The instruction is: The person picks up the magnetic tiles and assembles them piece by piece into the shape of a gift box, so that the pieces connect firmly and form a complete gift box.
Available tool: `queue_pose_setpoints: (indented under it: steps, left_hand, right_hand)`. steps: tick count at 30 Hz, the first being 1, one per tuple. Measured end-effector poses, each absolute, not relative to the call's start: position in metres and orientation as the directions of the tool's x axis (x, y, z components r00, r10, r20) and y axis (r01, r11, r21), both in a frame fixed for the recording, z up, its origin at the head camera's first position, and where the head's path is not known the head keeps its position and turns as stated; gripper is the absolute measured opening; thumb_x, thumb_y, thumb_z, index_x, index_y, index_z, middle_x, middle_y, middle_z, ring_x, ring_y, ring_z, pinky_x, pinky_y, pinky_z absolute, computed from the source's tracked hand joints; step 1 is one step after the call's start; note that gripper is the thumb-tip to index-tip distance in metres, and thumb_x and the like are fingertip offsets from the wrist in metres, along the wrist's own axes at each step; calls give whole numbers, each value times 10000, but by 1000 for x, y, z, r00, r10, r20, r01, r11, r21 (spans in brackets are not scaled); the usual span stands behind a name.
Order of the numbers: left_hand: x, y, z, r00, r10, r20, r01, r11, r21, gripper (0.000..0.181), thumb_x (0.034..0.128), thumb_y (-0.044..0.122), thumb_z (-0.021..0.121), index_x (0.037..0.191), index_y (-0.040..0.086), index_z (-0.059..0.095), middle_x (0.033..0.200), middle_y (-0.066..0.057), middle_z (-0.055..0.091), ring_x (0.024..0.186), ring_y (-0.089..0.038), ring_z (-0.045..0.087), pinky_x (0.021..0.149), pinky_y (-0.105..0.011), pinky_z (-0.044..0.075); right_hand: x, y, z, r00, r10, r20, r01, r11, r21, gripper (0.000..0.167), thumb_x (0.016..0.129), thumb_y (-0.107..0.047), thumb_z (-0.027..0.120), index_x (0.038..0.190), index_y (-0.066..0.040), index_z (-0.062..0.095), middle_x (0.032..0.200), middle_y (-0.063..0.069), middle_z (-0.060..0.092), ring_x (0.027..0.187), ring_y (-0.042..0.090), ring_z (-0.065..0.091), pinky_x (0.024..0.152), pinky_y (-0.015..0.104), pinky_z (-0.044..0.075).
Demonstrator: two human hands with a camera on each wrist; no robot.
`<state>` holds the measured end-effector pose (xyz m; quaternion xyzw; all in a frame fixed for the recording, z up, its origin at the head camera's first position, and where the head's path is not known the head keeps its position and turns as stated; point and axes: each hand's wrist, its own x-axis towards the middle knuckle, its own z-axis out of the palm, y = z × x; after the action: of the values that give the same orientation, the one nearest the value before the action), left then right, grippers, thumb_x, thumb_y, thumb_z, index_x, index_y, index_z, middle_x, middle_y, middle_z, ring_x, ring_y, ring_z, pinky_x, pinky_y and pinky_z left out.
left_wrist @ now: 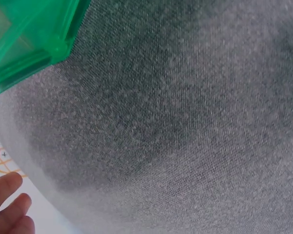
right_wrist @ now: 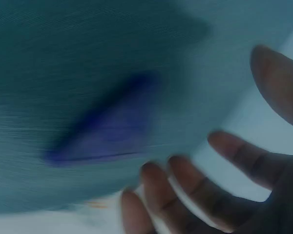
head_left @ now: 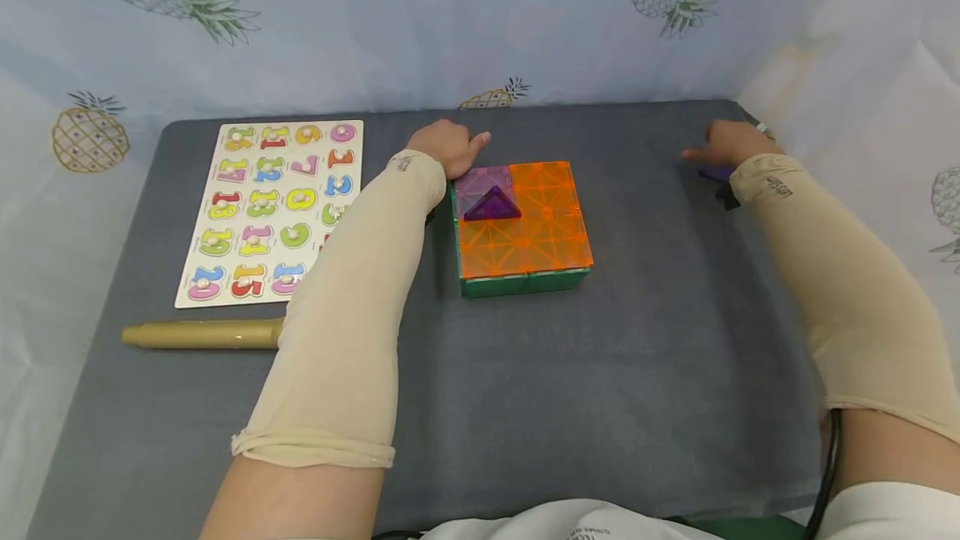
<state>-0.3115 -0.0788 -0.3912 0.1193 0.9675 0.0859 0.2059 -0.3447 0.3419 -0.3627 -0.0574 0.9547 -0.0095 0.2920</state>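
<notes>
A low block of magnetic tiles [head_left: 525, 244] has green sides, with orange tiles and a purple square [head_left: 476, 182] on top. A purple triangular tile [head_left: 501, 205] rests over the purple square. My left hand [head_left: 448, 147] hovers by the block's back left corner, thumb out; its loose fingers [left_wrist: 7, 192] appear apart from the green wall [left_wrist: 31, 44] in the left wrist view. At the table's far right, my right hand [head_left: 735, 142] is over another purple triangular tile [right_wrist: 112, 129]. Its fingers spread beside that tile without gripping it; the view is blurred.
On the left lies a cream number puzzle board [head_left: 277, 207] with several knobbed digits. A tan tube [head_left: 202, 334] lies in front of it, partly covered by the left sleeve [head_left: 352, 298]. A pineapple-print curtain [head_left: 420, 23] hangs behind the dark table [head_left: 622, 373].
</notes>
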Motion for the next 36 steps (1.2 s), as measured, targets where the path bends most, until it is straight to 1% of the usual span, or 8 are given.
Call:
queue_pose_setpoints:
  steps: [4,6,8,11,15,19,27,36]
  left_hand:
    - [-312,-79,-392,-886,262,-382,196,959,203,701,1024,539,154,1348,64,554,1367,-125,560,1247,-306,530,1082,-472,387]
    - [-312,-79,-392,-886,258,-386,194,961,197,704,1023,542,149,1356,66,546,1374,-124,555,1254,-305,525,1086,-470,383]
    - [-312,-78,-391,-886,257,-385,194,961,195,702,1023,542,146,1362,70,541,1377,-122,552,1256,-304,523,1087,-468,383]
    - [-313,-77,-391,-886,253,-389,191,963,192,700,1023,540,144,1370,73,533,1384,-123,546,1260,-307,519,1090,-471,379]
    - [-314,-77,-392,-886,248,-391,190,965,181,695,1022,541,145,1354,82,547,1375,-115,553,1249,-300,527,1084,-469,387]
    - [-315,-77,-393,-883,250,-397,192,965,178,680,1027,528,151,1339,78,554,1371,-121,554,1245,-303,527,1080,-476,389]
    - [-319,-79,-398,-875,236,-422,192,971,146,672,1025,530,138,1346,93,535,1372,-120,548,1240,-303,529,1064,-490,403]
    - [-318,-77,-395,-877,237,-418,194,970,142,675,1024,528,136,1312,97,570,1338,-118,578,1199,-301,560,1038,-496,428]
  right_hand:
    - [-343,376,-383,-811,-38,-585,-1,998,-63,854,920,-547,493,1261,233,426,1255,447,422,1039,551,488,881,614,421]
    - [-340,383,-390,-846,-39,-531,7,996,-85,656,914,-467,550,1011,182,565,999,380,551,842,462,527,756,531,462]
    - [-337,387,-391,-884,-30,-466,22,994,-106,498,903,-378,596,808,107,536,766,259,534,699,350,488,633,447,435]
    - [-333,391,-391,-896,-16,-443,51,989,-140,450,891,-337,630,828,93,515,711,158,491,677,311,457,584,389,402]
    - [-331,393,-390,-884,-5,-467,80,984,-161,534,879,-378,657,932,136,521,772,189,522,714,326,488,599,396,429]
    - [-336,384,-391,-859,-33,-511,94,971,-221,497,850,-454,689,693,-37,468,614,52,489,574,215,480,532,352,422]
    - [-337,301,-360,-870,-364,-332,-296,925,-239,393,938,-289,604,1044,89,582,915,245,602,771,336,560,702,456,455]
    - [-261,193,-299,-689,-724,-43,-676,662,-323,160,920,-230,658,904,-79,607,687,22,610,545,146,464,533,273,376]
